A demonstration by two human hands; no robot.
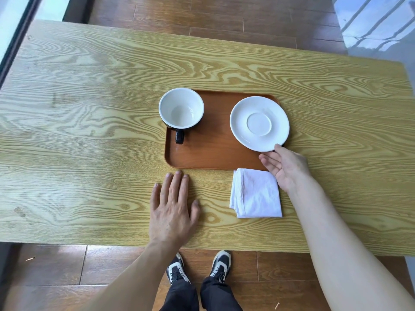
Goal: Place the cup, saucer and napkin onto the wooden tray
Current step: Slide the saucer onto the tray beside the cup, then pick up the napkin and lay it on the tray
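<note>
A brown wooden tray (213, 151) lies in the middle of the table. A cup (181, 108), white inside and black outside, stands upright on the tray's far left corner, its handle pointing toward me. A white saucer (259, 123) sits over the tray's right end. My right hand (286, 167) holds the saucer's near rim, thumb on the edge and fingers beneath. A folded white napkin (256, 194) rests on the table just in front of the tray's right corner. My left hand (174, 209) lies flat and empty on the table, fingertips near the tray's front edge.
The light wood-grain table (89, 131) stretches wide to both sides of the tray. Its near edge runs just above my shoes (198, 267) on the dark wooden floor. A window frame (16, 41) lines the far left.
</note>
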